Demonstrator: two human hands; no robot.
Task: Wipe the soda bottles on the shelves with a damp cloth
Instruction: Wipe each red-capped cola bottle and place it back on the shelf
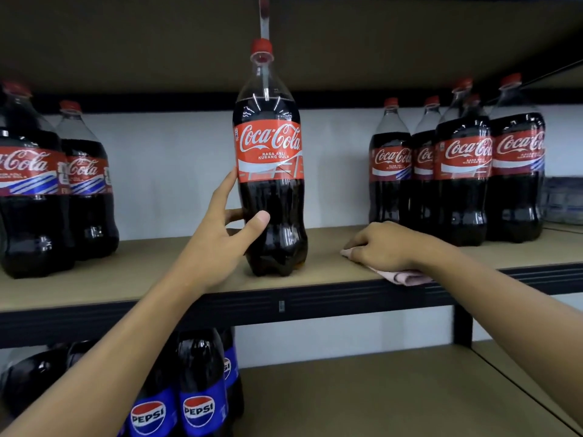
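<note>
A large Coca-Cola bottle (270, 165) with a red cap and red label stands upright in the middle of the tan shelf (132, 275). My left hand (225, 234) wraps its lower half, thumb across the front, fingers behind. My right hand (383, 246) lies palm down on a pale pink cloth (407, 276) at the shelf's front edge, to the right of the bottle. Most of the cloth is hidden under the hand.
Two Coca-Cola bottles (47, 190) stand at the shelf's left, several more (457, 178) at its right. Pepsi bottles (192, 392) stand on the lower shelf, under my left arm. The upper shelf's underside hangs just above the held bottle's cap. A white wall runs behind.
</note>
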